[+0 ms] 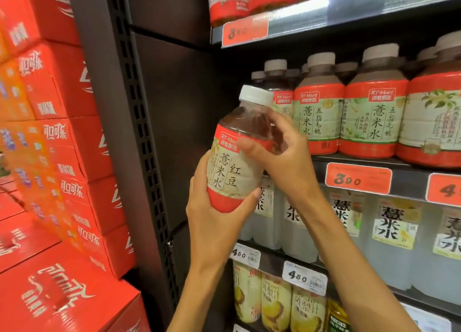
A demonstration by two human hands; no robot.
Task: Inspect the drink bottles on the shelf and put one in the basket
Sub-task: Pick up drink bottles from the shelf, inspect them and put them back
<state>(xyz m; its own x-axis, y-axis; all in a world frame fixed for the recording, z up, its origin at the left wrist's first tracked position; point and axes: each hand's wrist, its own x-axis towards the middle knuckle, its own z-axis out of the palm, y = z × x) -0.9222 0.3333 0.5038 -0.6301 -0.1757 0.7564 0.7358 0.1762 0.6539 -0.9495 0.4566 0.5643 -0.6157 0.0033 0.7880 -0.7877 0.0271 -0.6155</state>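
A: In front of the shelving, closest to camera — left hand (212,217) wraps around the red base of the held bottle (237,162), thumb on the label side.

B: Right hand?

A: Right hand (282,154) grips the bottle's upper shoulder, fingers curled over the clear part below the white cap (257,95). Bottle tilts slightly left, label facing camera.

B: Behind it?

A: Middle shelf (404,182) — a row of similar red-labelled bottles (369,114) upright, orange price tag (358,178) on the edge. Below, pale bottles (389,239), then yellow juice bottles (275,304). Red cartons (62,137) stacked to the left of the dark upright (139,132).
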